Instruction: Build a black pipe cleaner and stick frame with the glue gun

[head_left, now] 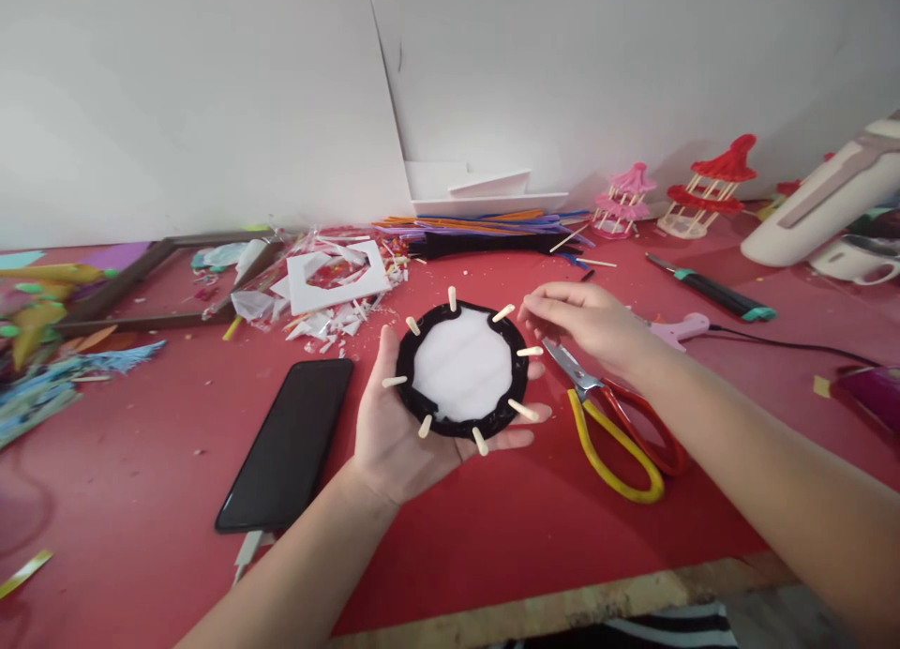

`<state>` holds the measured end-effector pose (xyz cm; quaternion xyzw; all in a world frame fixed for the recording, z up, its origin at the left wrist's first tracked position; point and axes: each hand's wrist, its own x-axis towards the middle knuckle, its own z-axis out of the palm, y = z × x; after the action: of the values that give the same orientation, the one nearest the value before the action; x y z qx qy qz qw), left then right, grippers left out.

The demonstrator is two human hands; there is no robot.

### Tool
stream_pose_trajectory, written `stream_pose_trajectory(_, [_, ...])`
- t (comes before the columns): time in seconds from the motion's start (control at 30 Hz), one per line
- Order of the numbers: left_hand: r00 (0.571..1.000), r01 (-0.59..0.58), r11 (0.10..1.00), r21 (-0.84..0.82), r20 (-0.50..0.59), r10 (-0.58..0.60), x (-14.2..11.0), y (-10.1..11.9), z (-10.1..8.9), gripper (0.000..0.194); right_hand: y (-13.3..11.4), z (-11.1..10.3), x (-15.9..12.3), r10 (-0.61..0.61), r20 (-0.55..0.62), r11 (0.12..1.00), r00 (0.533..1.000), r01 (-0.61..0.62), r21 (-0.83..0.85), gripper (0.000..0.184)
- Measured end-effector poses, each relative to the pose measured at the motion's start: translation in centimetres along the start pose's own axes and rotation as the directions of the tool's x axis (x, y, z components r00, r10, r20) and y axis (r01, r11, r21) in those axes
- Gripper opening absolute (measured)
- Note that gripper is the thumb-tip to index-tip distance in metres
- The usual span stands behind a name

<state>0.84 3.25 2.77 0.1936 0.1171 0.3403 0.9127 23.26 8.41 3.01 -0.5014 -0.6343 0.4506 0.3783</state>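
Observation:
My left hand (394, 433) lies palm up above the red table and carries a round white disc with a black fuzzy rim (460, 368). Several short pale sticks poke out around that rim like spokes. My right hand (587, 321) hovers at the disc's upper right edge, fingers curled and pinched together near one of the sticks; I cannot make out whether anything is between the fingertips.
Yellow-and-red scissors (615, 424) lie right of the disc. A black phone (288, 457) rests to the left with a cable. Paper scraps and a white cut-out (337, 279) sit behind, pipe cleaners (485, 229) by the wall, small pagoda models (707, 189), a glue gun (679, 328), a screwdriver (710, 293).

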Motion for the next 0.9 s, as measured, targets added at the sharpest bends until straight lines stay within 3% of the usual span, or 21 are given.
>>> stream_pose_trajectory(0.07, [0.992, -0.11, 0.993, 0.033, -0.062, 0.112, 0.1, -0.4, 0.2, 0.084, 0.5, -0.1, 0.0, -0.117, -0.039, 0.928, 0.992, 0.095, -0.361, 0.031])
stream_pose_trajectory(0.13, [0.958, -0.246, 0.966, 0.08, -0.129, 0.254, 0.1, -1.0, 0.5, 0.078, 1.0, 0.0, 0.0, -0.241, 0.045, 0.723, 0.969, 0.211, -0.658, 0.026])
stream_pose_trajectory(0.2, [0.915, -0.344, 0.931, 0.124, -0.178, 0.362, 0.1, -1.5, 0.8, 0.074, 1.5, 0.4, -0.1, -0.278, 0.155, 0.572, 0.948, 0.293, -0.766, 0.024])
stream_pose_trajectory(0.37, [0.866, -0.418, 0.889, 0.187, -0.212, 0.452, 0.0, -2.0, 1.6, 0.078, 2.3, 1.7, 0.1, -0.234, 0.253, 0.472, 0.939, 0.337, -0.815, 0.023])
stream_pose_trajectory(0.57, [0.875, -0.431, 0.863, 0.263, -0.111, 0.471, -0.3, -2.1, 1.3, 0.079, 2.5, 2.1, 0.7, -0.195, 0.328, 0.427, 0.924, 0.381, -0.82, 0.018])
stream_pose_trajectory(0.7, [0.87, -0.433, 0.866, 0.251, -0.137, 0.474, -0.5, -2.2, 1.2, 0.083, 2.4, 2.2, 0.8, -0.189, 0.347, 0.46, 0.918, 0.395, -0.795, 0.018])
stream_pose_trajectory(0.8, [0.87, -0.418, 0.873, 0.254, -0.167, 0.465, -0.6, -2.3, 1.2, 0.083, 2.4, 2.3, 0.9, -0.196, 0.3, 0.507, 0.933, 0.359, -0.784, 0.018])
stream_pose_trajectory(0.9, [0.868, -0.422, 0.867, 0.265, -0.158, 0.471, -0.5, -2.2, 1.4, 0.082, 2.2, 2.1, 0.4, -0.208, 0.166, 0.569, 0.964, 0.257, -0.781, 0.019])
